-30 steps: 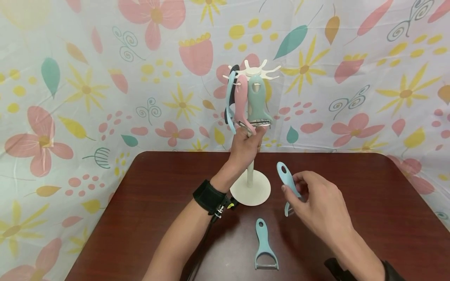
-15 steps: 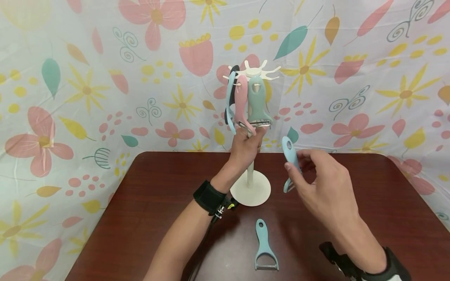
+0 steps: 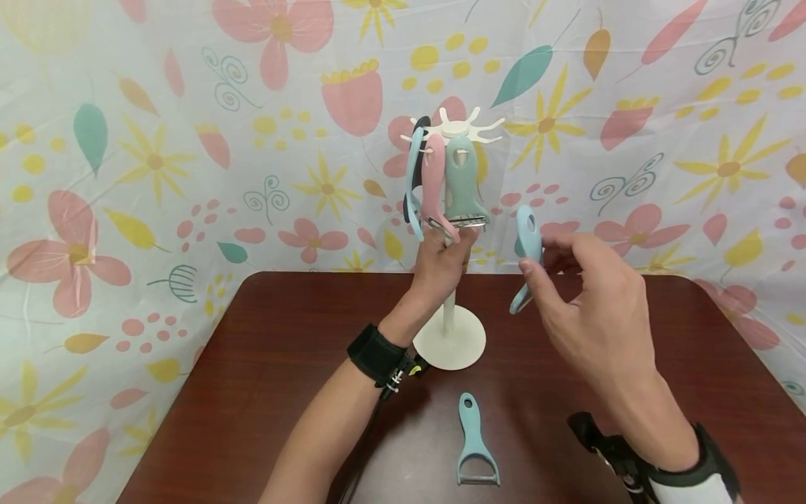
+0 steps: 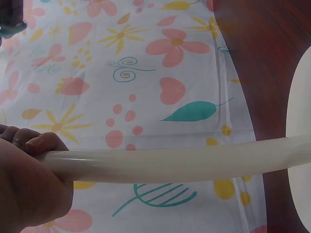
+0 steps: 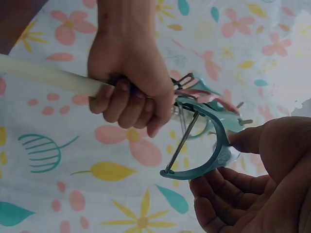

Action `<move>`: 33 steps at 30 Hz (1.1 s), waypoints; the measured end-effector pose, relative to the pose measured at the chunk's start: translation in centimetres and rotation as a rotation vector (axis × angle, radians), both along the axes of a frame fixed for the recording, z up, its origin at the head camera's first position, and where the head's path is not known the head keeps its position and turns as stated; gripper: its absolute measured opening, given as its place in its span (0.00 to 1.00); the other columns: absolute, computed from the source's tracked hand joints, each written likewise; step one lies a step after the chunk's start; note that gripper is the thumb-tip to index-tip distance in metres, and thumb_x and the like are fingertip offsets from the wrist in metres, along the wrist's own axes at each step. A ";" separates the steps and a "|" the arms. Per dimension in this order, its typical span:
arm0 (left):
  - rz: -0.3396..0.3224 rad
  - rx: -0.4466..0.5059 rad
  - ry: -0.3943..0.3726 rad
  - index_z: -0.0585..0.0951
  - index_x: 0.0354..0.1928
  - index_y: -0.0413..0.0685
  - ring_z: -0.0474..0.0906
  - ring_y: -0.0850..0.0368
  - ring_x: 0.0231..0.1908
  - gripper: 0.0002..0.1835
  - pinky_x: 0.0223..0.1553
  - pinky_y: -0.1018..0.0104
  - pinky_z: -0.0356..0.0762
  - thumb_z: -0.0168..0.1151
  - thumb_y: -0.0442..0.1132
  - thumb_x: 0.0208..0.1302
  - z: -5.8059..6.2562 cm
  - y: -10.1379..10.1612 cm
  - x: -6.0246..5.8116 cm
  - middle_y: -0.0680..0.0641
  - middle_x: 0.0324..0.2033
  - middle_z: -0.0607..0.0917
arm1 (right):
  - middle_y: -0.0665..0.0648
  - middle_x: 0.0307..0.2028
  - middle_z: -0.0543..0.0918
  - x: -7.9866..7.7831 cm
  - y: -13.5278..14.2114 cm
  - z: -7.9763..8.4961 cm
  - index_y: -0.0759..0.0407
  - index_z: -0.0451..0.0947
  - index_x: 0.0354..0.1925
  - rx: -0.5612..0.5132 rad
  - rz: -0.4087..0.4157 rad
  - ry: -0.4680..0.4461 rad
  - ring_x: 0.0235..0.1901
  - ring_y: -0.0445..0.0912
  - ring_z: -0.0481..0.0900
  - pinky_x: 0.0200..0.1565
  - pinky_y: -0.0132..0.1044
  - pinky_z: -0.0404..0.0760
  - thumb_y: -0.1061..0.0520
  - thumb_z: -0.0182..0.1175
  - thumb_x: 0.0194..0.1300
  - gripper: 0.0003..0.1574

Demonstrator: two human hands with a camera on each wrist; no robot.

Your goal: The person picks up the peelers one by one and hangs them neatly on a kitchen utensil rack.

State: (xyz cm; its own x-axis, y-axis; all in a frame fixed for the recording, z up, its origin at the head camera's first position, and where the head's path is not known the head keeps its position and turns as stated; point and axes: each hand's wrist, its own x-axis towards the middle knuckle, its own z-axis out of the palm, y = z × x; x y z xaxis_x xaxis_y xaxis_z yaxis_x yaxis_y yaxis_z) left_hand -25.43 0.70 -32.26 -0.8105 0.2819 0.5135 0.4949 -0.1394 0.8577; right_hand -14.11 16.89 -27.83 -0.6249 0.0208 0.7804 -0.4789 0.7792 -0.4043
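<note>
My left hand [image 3: 443, 266] grips the pole of a cream stand [image 3: 449, 343] just under the hanging tools; the left wrist view shows its fingers wrapped round the pole [image 4: 170, 165]. Between the thumb and fingers of my right hand [image 3: 598, 308] is a light blue peeler [image 3: 529, 238], held upright in the air right of the stand, handle hole at the top. The right wrist view shows the peeler's curved frame [image 5: 221, 141] and metal blade. From the stand's spokes [image 3: 481, 133] hang a pink peeler [image 3: 433, 178], a green peeler [image 3: 462, 175], a light blue one [image 3: 413, 182] and a dark one behind it.
Another blue peeler [image 3: 474, 441] lies on the dark wood table [image 3: 283, 336], in front of the stand's round base. A flower-printed cloth [image 3: 189, 140] hangs right behind the table. Bare spokes stick out on the stand's right and rear.
My right hand has risen with the blue peeler, from low over the table to beside the lower ends of the hanging peelers. My left hand keeps its grip on the pole.
</note>
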 end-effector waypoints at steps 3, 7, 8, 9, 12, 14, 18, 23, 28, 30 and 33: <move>0.014 -0.004 0.004 0.60 0.12 0.43 0.55 0.52 0.12 0.28 0.15 0.64 0.55 0.49 0.38 0.75 0.1 0.1 0.1 0.49 0.10 0.59 | 0.53 0.35 0.82 -0.3 -0.3 0.8 0.61 0.80 0.49 -0.010 -0.004 0.012 0.37 0.45 0.80 0.35 0.26 0.71 0.53 0.66 0.61 0.20; 0.029 0.000 0.013 0.61 0.12 0.43 0.56 0.52 0.12 0.28 0.14 0.64 0.55 0.49 0.37 0.74 0.1 0.1 0.2 0.48 0.10 0.59 | 0.55 0.35 0.82 -0.7 -0.8 1.9 0.63 0.80 0.49 -0.038 0.016 0.030 0.37 0.47 0.80 0.38 0.37 0.75 0.52 0.65 0.62 0.21; 0.028 0.002 0.020 0.61 0.12 0.43 0.56 0.52 0.12 0.27 0.15 0.64 0.56 0.49 0.37 0.74 0.2 0.1 0.2 0.48 0.10 0.60 | 0.55 0.35 0.82 -0.8 -0.9 2.1 0.64 0.80 0.49 -0.047 0.022 0.036 0.36 0.47 0.79 0.39 0.41 0.75 0.52 0.65 0.63 0.21; 0.025 0.003 0.029 0.61 0.12 0.43 0.57 0.52 0.12 0.27 0.15 0.64 0.56 0.49 0.37 0.75 0.2 0.1 0.1 0.47 0.10 0.60 | 0.56 0.35 0.82 -0.9 -1.0 2.3 0.64 0.80 0.49 -0.055 0.029 0.041 0.36 0.48 0.79 0.40 0.44 0.75 0.52 0.65 0.63 0.21; 0.013 0.010 0.044 0.61 0.13 0.43 0.57 0.52 0.12 0.27 0.15 0.64 0.57 0.49 0.37 0.75 0.2 0.1 -0.1 0.47 0.10 0.60 | 0.56 0.35 0.82 -1.2 -1.3 2.7 0.65 0.80 0.49 -0.079 0.040 0.060 0.36 0.48 0.79 0.42 0.46 0.75 0.52 0.65 0.63 0.21; 0.015 0.010 0.045 0.61 0.13 0.43 0.57 0.52 0.12 0.27 0.14 0.64 0.57 0.49 0.38 0.75 -0.1 0.2 -0.3 0.47 0.10 0.60 | 0.57 0.35 0.82 -1.4 -1.4 2.9 0.65 0.80 0.49 -0.087 0.041 0.071 0.36 0.49 0.79 0.42 0.45 0.75 0.52 0.65 0.63 0.21; 0.037 -0.003 0.029 0.61 0.12 0.43 0.56 0.52 0.12 0.28 0.13 0.64 0.56 0.50 0.41 0.75 -1.3 0.4 -1.4 0.48 0.10 0.60 | 0.57 0.36 0.82 -1.7 -1.7 3.2 0.65 0.79 0.49 -0.100 0.039 0.079 0.35 0.49 0.79 0.41 0.45 0.75 0.50 0.65 0.63 0.22; 0.051 -0.010 0.037 0.61 0.12 0.43 0.56 0.51 0.12 0.30 0.13 0.63 0.55 0.50 0.46 0.75 -2.3 0.6 -2.2 0.46 0.10 0.59 | 0.58 0.37 0.82 -1.9 -2.0 3.9 0.66 0.79 0.49 -0.098 0.037 0.086 0.38 0.49 0.79 0.42 0.46 0.75 0.49 0.64 0.64 0.23; 0.052 0.002 0.069 0.62 0.15 0.44 0.57 0.51 0.12 0.29 0.13 0.62 0.57 0.51 0.50 0.74 -2.3 0.6 -2.3 0.45 0.11 0.60 | 0.61 0.35 0.81 -1.9 -2.8 5.0 0.69 0.79 0.48 -0.075 0.042 0.133 0.38 0.51 0.78 0.41 0.46 0.74 0.54 0.66 0.63 0.21; 0.051 0.007 0.074 0.63 0.16 0.44 0.58 0.52 0.12 0.27 0.13 0.62 0.58 0.51 0.47 0.75 -2.0 0.6 -2.2 0.45 0.11 0.60 | 0.62 0.35 0.81 -2.2 -2.8 5.1 0.69 0.79 0.48 -0.057 0.041 0.154 0.38 0.52 0.78 0.42 0.46 0.74 0.55 0.65 0.63 0.21; 0.059 0.006 0.079 0.63 0.16 0.44 0.58 0.53 0.12 0.25 0.14 0.64 0.58 0.51 0.41 0.74 -1.0 0.5 -1.3 0.46 0.11 0.61 | 0.62 0.36 0.80 -3.0 -2.5 5.2 0.68 0.78 0.48 -0.016 0.042 0.187 0.38 0.51 0.78 0.42 0.46 0.75 0.54 0.64 0.64 0.21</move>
State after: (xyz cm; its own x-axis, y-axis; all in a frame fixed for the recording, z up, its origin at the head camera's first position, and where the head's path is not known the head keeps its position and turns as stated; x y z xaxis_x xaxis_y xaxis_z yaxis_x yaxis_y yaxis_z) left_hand -26.78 1.17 -33.27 -0.7826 0.2313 0.5780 0.5684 -0.1132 0.8149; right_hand -17.08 14.36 -22.66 -0.4698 0.0111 0.8827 -0.5787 0.7512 -0.3175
